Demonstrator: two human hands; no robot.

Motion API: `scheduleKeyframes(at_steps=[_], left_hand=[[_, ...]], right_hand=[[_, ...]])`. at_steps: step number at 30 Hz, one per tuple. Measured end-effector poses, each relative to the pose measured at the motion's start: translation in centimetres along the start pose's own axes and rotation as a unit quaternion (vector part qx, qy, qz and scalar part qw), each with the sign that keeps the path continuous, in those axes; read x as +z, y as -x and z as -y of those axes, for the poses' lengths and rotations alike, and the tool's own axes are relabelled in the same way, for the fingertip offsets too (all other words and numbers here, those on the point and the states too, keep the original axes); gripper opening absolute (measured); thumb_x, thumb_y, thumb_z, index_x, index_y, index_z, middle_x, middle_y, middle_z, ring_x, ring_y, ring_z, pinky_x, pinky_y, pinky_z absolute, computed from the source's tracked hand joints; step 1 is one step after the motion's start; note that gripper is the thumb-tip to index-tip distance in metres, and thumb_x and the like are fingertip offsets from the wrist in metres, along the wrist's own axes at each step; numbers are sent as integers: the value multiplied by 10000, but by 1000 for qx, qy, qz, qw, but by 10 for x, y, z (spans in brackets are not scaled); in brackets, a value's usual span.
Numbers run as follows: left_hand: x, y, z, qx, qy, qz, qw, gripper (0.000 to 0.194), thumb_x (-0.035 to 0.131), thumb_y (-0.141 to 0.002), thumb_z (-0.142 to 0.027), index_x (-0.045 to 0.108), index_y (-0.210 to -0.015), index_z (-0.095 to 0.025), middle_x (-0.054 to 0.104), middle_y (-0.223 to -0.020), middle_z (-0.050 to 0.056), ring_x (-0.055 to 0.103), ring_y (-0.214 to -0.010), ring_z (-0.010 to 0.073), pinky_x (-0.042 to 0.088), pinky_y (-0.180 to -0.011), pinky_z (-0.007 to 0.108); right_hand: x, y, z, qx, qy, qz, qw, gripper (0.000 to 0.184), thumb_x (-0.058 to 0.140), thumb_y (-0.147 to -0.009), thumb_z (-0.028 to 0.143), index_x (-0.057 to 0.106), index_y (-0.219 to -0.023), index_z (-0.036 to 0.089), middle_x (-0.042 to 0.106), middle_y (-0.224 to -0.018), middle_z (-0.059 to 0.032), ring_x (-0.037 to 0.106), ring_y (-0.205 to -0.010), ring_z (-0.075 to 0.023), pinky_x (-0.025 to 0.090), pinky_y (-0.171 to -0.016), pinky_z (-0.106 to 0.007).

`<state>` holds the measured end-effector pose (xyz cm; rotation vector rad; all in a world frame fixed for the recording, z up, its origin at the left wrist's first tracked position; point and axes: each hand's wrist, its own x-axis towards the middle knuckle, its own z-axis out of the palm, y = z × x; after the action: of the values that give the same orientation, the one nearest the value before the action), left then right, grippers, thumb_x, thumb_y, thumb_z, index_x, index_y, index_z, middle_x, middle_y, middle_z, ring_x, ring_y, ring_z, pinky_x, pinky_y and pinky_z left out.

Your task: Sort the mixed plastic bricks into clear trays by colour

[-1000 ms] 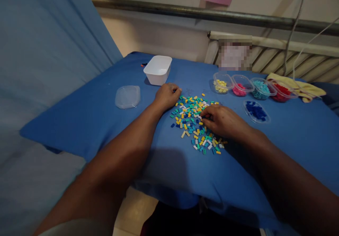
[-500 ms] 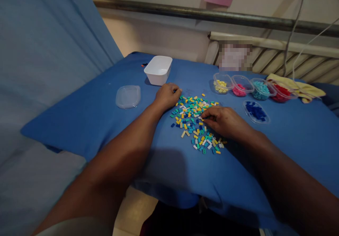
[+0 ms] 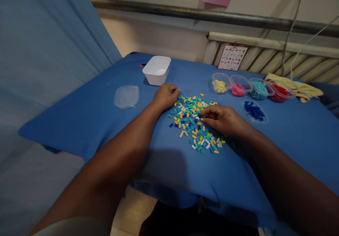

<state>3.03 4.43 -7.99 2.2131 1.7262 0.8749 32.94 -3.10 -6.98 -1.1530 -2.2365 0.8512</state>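
Small toy bricks (image 3: 189,110) in yellow, white, green, teal and dark blue lie loosely spread on the blue tablecloth (image 3: 164,137). At the pile's far left edge rests my left hand (image 3: 166,95), its fingers curled closed; something dark shows by the fingertips, too small to name. My right hand (image 3: 221,119) is over the pile's right side. Its thumb and forefinger are bent around a dark blue brick (image 3: 207,116) among the others, the other fingers folded behind. A clear shallow tub of dark blue bricks (image 3: 254,111) stands right of this hand.
Behind the pile is a white plastic box (image 3: 156,71), with a clear lid (image 3: 127,97) nearer on the left. Clear tubs of yellow (image 3: 219,86), pink (image 3: 238,89), turquoise (image 3: 259,89) and red bricks (image 3: 278,93) line the back right, beside a yellow cloth (image 3: 296,84). A radiator (image 3: 259,57) stands behind.
The view has shifted slightly. My right thumb and forefinger have parted a little, and dark blue shows between them. My left hand stays in its place.
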Motion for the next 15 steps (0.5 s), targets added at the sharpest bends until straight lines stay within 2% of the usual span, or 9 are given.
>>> scheduleKeyframes(at_steps=[4, 6, 11, 13, 15], left_hand=[[0, 0, 0, 0, -1, -1, 1000, 317, 554, -1035, -352, 722, -810, -205, 795, -1045, 94, 701, -1043, 272, 534, -944, 399], [1, 0, 1, -1, 0, -3, 1000, 310, 561, -1032, -351, 728, -817, -203, 795, -1047, 94, 702, -1032, 270, 537, -933, 395], [1, 0, 0, 7, 2, -4, 1000, 315, 561, -1029, -350, 719, -802, -199, 787, -1013, 96, 702, -1007, 270, 535, -907, 396], [1, 0, 0, 5, -2, -2, 1000, 308, 565, -1029, -352, 727, -816, -201, 793, -1033, 98, 703, -1025, 273, 535, -923, 402], [0, 0, -1, 1, -5, -1, 1000, 305, 567, -1032, -355, 729, -823, -203, 793, -1034, 98, 702, -1028, 272, 535, -931, 404]], right_hand=[[-3, 2, -1, -17, 9, -7, 1000, 318, 735, -929, 284, 875, -1204, 207, 752, -822, -28, 628, -651, -164, 488, -615, -294], [-6, 3, -2, -26, 26, -11, 999, 296, 743, -931, 264, 886, -1187, 224, 795, -898, -48, 690, -711, -183, 537, -670, -309], [-10, 4, -4, -31, 51, -60, 996, 234, 785, -971, 326, 890, -1167, 255, 856, -1023, -69, 777, -839, -245, 600, -776, -370], [-7, 2, -1, -54, 57, -78, 994, 226, 761, -997, 307, 883, -1179, 255, 859, -1049, -71, 790, -890, -255, 609, -808, -380], [-1, -2, 4, -90, 70, -69, 991, 212, 729, -1000, 231, 883, -1145, 250, 864, -1084, -68, 801, -963, -256, 615, -873, -382]])
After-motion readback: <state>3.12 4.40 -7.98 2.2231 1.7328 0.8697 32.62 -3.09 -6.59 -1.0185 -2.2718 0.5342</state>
